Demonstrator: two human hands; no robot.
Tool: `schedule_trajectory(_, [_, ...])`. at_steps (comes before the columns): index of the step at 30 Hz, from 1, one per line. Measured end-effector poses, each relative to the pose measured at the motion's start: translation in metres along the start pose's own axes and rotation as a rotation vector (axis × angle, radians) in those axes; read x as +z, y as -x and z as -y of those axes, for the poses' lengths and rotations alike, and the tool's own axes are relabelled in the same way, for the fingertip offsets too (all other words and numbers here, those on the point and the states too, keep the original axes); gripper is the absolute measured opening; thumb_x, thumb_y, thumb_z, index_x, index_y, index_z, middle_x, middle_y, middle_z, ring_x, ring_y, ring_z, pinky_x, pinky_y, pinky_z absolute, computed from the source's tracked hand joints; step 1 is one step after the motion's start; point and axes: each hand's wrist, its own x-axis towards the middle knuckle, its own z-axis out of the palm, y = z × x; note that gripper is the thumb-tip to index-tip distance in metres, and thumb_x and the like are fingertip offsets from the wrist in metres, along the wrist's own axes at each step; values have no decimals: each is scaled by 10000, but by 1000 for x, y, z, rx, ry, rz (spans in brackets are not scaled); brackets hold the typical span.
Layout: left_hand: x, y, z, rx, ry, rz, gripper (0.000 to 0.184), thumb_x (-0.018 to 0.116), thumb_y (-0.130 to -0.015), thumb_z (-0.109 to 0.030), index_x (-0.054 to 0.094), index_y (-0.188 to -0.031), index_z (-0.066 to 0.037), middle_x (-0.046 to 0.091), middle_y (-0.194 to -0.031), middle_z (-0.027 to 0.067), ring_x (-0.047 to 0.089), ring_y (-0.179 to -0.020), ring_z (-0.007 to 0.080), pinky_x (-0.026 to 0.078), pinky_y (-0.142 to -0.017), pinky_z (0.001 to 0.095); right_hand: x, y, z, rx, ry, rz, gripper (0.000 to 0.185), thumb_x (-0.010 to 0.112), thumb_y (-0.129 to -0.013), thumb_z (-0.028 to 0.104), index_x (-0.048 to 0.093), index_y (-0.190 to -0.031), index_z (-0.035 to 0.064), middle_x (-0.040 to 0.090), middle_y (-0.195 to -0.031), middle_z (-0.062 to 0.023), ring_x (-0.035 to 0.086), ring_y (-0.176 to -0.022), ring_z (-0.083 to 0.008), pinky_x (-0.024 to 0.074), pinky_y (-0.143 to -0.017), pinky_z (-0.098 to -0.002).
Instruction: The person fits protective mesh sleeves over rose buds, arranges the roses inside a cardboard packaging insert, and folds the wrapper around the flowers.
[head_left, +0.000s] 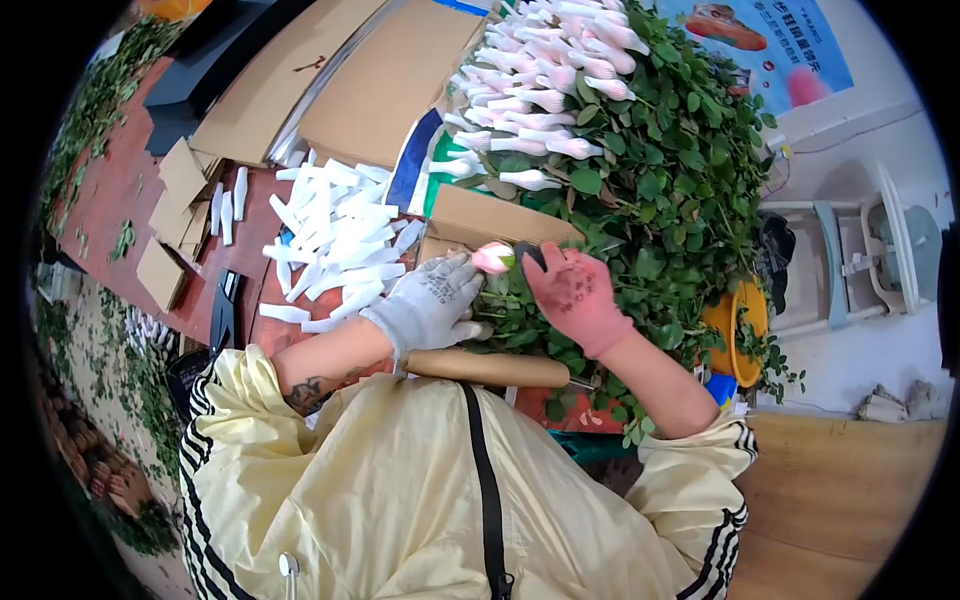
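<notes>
A pink rose point(493, 257) lies between my hands, its bud showing and its stem lost among green leaves. My left hand point(428, 302), in a grey glove, is stretched out with its fingertips beside the bud and its thumb apart. My right hand point(574, 298), in a pink glove with dark fingertips, is on the other side of the bud. Its fingers are bent inward, and what they grip, if anything, is hidden. Behind both hands stands a folded piece of cardboard point(500, 212). A brown cardboard tube point(488, 368) lies close to my body.
White foam net sleeves point(335, 240) are heaped to the left. At the back, many sleeved roses point(545, 95) lie with their leafy stems point(680, 150) toward the right. Cardboard pieces point(180, 205) and a black tool point(226, 305) lie farther left. A yellow basin point(742, 335) and a chair point(850, 255) stand right.
</notes>
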Motion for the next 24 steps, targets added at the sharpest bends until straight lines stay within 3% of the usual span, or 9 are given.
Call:
schedule_trajectory(2, [2, 2, -1, -20, 37, 10, 723, 532, -862, -498, 436, -1336, 40, 368, -1438, 227, 320, -1358, 365, 271, -1106, 438, -13, -17, 1, 513, -1174, 146, 295, 585, -754, 155, 609, -1048, 138, 572, -958, -67, 591, -738, -234, 462, -579, -358])
schedule_trajectory(7, [8, 0, -2, -29, -60, -34, 689, 559, -847, -485, 486, -1297, 33, 418, -1403, 207, 385, -1318, 342, 319, -1073, 417, -5, -33, 26, 568, -1166, 5, 301, 609, -750, 156, 601, -1051, 137, 577, -956, -91, 600, -771, -238, 469, -579, -341])
schedule_trajectory(9, [7, -2, -5, -40, -76, -12, 678, 567, -842, -476, 495, -1286, 31, 436, -1389, 198, 405, -1305, 330, 336, -1059, 410, -4, -41, 39, 542, -1141, -104, 267, 584, -763, 183, 617, -1024, 137, 561, -867, -75, 604, -714, -225, 451, -532, -326])
schedule_trajectory(16, [0, 0, -11, -38, -102, 0, 631, 579, -836, -426, 498, -1267, 28, 478, -1342, 205, 454, -1263, 315, 369, -1030, 405, 0, -46, 59, 571, -1149, -193, 226, 580, -785, 188, 630, -998, 132, 552, -879, -95, 585, -706, -240, 454, -521, -342])
schedule_trajectory(17, [-3, -1, -12, -57, -84, 57, 643, 572, -839, -414, 472, -1292, 31, 470, -1346, 223, 448, -1268, 334, 363, -1040, 413, 0, -46, 60, 580, -1148, -193, 226, 580, -785, 188, 630, -998, 132, 552, -879, -95, 585, -706, -240, 454, -521, -342])
schedule_trajectory(19, [-4, -2, -14, -65, -105, 72, 639, 572, -841, -409, 474, -1291, 34, 476, -1340, 222, 452, -1263, 335, 364, -1040, 412, -1, -47, 64, 527, -1297, 13, 364, 609, -764, 187, 573, -1126, 163, 574, -948, -100, 599, -794, -263, 479, -597, -372])
schedule_trajectory(24, [-4, -3, -14, -77, -53, 83, 617, 568, -852, -395, 487, -1280, 42, 485, -1334, 220, 461, -1255, 334, 363, -1042, 409, 4, -47, 74, 538, -1276, 34, 244, 566, -801, 191, 591, -1041, 154, 574, -973, -102, 599, -824, -262, 480, -630, -361])
